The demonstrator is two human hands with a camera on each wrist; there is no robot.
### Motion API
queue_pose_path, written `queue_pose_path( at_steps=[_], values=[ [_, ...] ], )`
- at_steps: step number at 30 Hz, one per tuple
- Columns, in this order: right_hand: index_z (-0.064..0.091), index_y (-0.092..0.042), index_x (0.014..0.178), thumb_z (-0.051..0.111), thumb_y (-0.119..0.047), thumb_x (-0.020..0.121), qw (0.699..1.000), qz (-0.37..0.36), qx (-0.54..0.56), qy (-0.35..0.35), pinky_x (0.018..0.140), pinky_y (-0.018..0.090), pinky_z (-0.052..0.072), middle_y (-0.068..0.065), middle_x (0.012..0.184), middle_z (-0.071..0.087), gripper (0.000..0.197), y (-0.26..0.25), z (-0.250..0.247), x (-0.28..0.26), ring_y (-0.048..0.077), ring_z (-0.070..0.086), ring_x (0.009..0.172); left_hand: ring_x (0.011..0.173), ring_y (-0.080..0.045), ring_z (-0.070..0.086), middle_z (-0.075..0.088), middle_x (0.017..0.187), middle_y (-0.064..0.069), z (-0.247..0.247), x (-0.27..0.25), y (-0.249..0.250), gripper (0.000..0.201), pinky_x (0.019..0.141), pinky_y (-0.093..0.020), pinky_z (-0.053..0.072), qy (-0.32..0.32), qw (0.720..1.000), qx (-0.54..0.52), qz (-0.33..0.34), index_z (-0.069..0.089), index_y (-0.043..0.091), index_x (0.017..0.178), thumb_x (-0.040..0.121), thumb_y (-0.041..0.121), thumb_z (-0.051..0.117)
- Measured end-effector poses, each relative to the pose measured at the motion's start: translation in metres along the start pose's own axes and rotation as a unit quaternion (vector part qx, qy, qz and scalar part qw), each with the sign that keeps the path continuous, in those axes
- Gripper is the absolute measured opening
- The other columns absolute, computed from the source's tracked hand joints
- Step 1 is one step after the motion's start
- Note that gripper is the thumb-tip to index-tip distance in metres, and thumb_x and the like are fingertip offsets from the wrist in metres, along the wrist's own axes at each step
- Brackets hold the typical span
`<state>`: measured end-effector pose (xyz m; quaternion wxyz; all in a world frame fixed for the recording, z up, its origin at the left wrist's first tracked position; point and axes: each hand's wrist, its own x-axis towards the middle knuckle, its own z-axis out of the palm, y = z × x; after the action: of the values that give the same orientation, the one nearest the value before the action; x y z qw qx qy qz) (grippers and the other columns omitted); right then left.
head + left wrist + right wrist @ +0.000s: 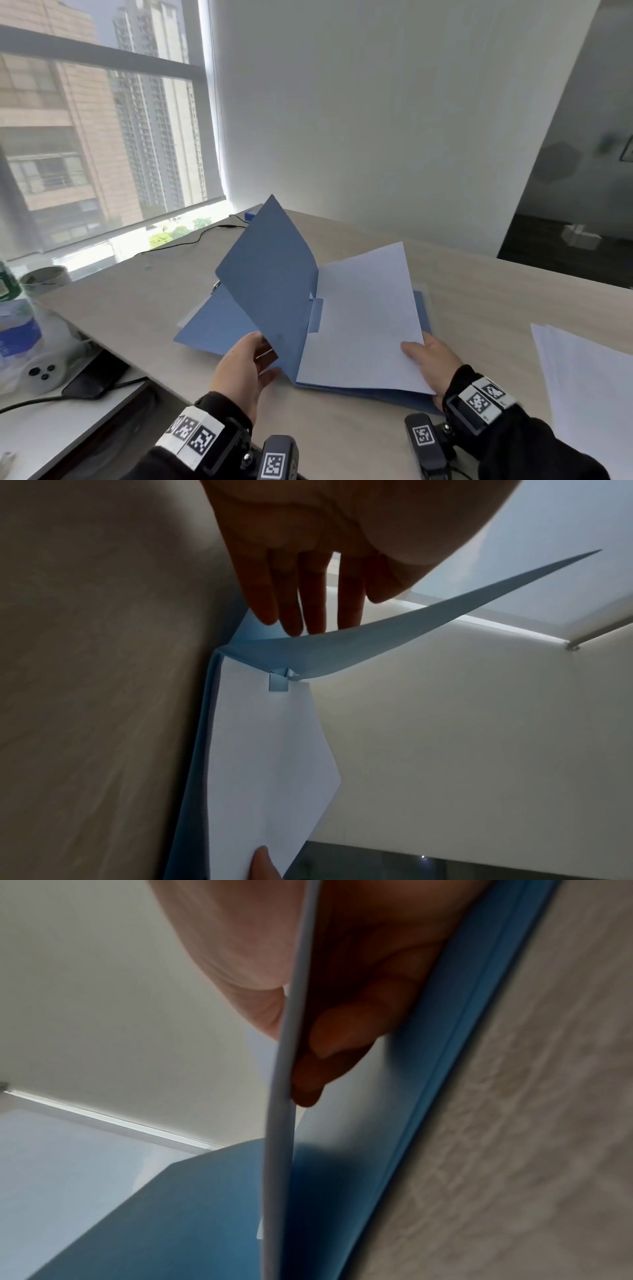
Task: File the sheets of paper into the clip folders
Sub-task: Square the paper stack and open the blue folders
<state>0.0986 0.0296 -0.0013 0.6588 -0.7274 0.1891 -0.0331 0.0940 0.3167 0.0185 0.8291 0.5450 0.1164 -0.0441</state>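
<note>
1. Blue folder (274, 284) lies open on the bench (342, 438), front cover lifted and standing tilted up off the spine.
2. My left hand (245, 368) grips the near edge of that raised cover, thumb on one face, fingers (310, 599) on the other.
3. A white sheet (363, 318) lies inside the folder, right of the spine, its left edge at the blue clip tab (315, 315).
4. My right hand (433, 358) pinches the sheet's near right corner: thumb on top, fingers (346, 1031) curled underneath, between the paper and the folder's back cover.
5. A second blue folder (205, 325) lies flat just left of the open one, partly under it.
6. A stack of loose paper (589, 387) sits well right of the folder, at the bench edge.
7. A tape roll (44, 279) and a water bottle (15, 329) stand far left of the folder.
</note>
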Motion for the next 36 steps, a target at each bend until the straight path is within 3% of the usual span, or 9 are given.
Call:
queue_pose_path(
  at_steps=[4, 9, 14, 16, 19, 22, 25, 31, 36],
  values=[
    [0.063, -0.01, 0.107, 0.052, -0.004, 0.094, 1.0, 0.006, -0.016, -0.014, 0.087, 0.042, 0.054, 0.011, 0.102, 0.071, 0.018, -0.001, 0.0, 0.002, 0.032, 0.068, 0.094, 0.086, -0.03, 0.07, 0.075, 0.101, -0.014, 0.017, 0.0, 0.003, 0.028, 0.081, -0.041, 0.056, -0.057, 0.996, 0.059, -0.022, 0.069, 0.008, 0.106, 0.095, 0.017, 0.046],
    [0.062, -0.013, 0.104, 0.052, -0.006, 0.093, 0.999, 0.016, -0.039, -0.023, 0.093, 0.048, 0.052, 0.012, 0.101, 0.071, 0.016, -0.003, -0.002, 0.004, 0.035, 0.067, 0.097, 0.078, -0.029, 0.063, 0.069, 0.102, -0.019, 0.032, 0.013, 0.004, 0.022, 0.066, -0.033, 0.052, -0.075, 0.986, 0.144, -0.048, 0.062, 0.011, 0.111, 0.095, 0.013, 0.047],
    [0.066, -0.016, 0.105, 0.058, -0.024, 0.072, 0.996, 0.018, -0.07, -0.043, 0.095, 0.053, 0.051, 0.013, 0.103, 0.073, 0.035, -0.003, -0.005, 0.006, 0.036, 0.068, 0.098, 0.056, -0.02, 0.046, 0.049, 0.078, -0.011, 0.041, 0.028, 0.003, 0.011, 0.049, -0.023, 0.034, -0.089, 0.977, 0.175, -0.082, 0.057, 0.016, 0.084, 0.091, 0.009, 0.052],
    [0.067, -0.014, 0.108, 0.056, -0.028, 0.068, 0.995, 0.004, -0.088, -0.048, 0.097, 0.052, 0.05, 0.012, 0.104, 0.073, 0.044, -0.006, -0.004, 0.004, 0.035, 0.067, 0.101, 0.06, -0.023, 0.054, 0.056, 0.082, -0.015, 0.048, 0.03, 0.0, 0.011, 0.055, -0.027, 0.042, -0.099, 0.975, 0.167, -0.105, 0.063, 0.01, 0.087, 0.092, 0.01, 0.052],
    [0.057, -0.001, 0.127, 0.055, -0.018, 0.091, 0.99, -0.008, -0.133, -0.04, 0.098, 0.033, 0.048, 0.011, 0.124, 0.063, 0.04, -0.022, 0.001, -0.016, 0.031, 0.058, 0.115, 0.075, -0.03, 0.065, 0.068, 0.097, -0.015, 0.058, 0.026, -0.007, 0.017, 0.064, -0.045, 0.057, -0.123, 0.972, 0.143, -0.142, 0.062, 0.013, 0.104, 0.095, 0.009, 0.048],
    [0.044, 0.003, 0.135, 0.044, -0.001, 0.099, 0.999, -0.025, -0.034, -0.009, 0.073, 0.011, 0.042, 0.006, 0.126, 0.048, 0.036, -0.024, 0.002, -0.025, 0.022, 0.048, 0.109, 0.087, -0.032, 0.065, 0.065, 0.112, -0.013, 0.061, 0.023, -0.015, 0.034, 0.064, -0.05, 0.058, -0.135, 0.97, 0.15, -0.136, 0.055, 0.026, 0.117, 0.094, 0.003, 0.042],
    [0.062, 0.0, 0.111, 0.047, -0.01, 0.1, 0.991, 0.058, 0.119, 0.011, 0.058, 0.019, 0.048, 0.017, 0.123, 0.059, 0.021, -0.018, -0.008, -0.021, 0.03, 0.057, 0.08, 0.086, -0.03, 0.064, 0.064, 0.113, -0.012, 0.058, 0.021, -0.019, 0.044, 0.057, -0.041, 0.058, -0.125, 0.975, 0.128, -0.128, 0.053, 0.028, 0.123, 0.093, -0.001, 0.039],
    [0.074, -0.006, 0.097, 0.045, -0.055, 0.094, 0.985, 0.094, 0.14, 0.022, 0.075, 0.044, 0.056, 0.018, 0.096, 0.076, 0.056, -0.012, -0.042, -0.03, 0.036, 0.071, 0.088, 0.082, -0.034, 0.068, 0.069, 0.111, -0.013, 0.048, 0.011, -0.027, 0.052, 0.065, -0.047, 0.059, -0.154, 0.982, 0.066, -0.089, 0.055, 0.026, 0.126, 0.09, -0.008, 0.039],
    [0.058, -0.02, 0.119, 0.056, -0.028, 0.094, 0.999, -0.001, 0.032, 0.044, 0.067, 0.033, 0.05, 0.008, 0.107, 0.069, 0.027, -0.009, -0.072, -0.051, 0.024, 0.066, 0.09, 0.092, -0.033, 0.068, 0.071, 0.114, -0.009, 0.06, -0.003, -0.028, 0.055, 0.076, -0.051, 0.058, -0.197, 0.978, 0.032, -0.062, 0.054, 0.03, 0.13, 0.091, -0.007, 0.041]
  ],
)
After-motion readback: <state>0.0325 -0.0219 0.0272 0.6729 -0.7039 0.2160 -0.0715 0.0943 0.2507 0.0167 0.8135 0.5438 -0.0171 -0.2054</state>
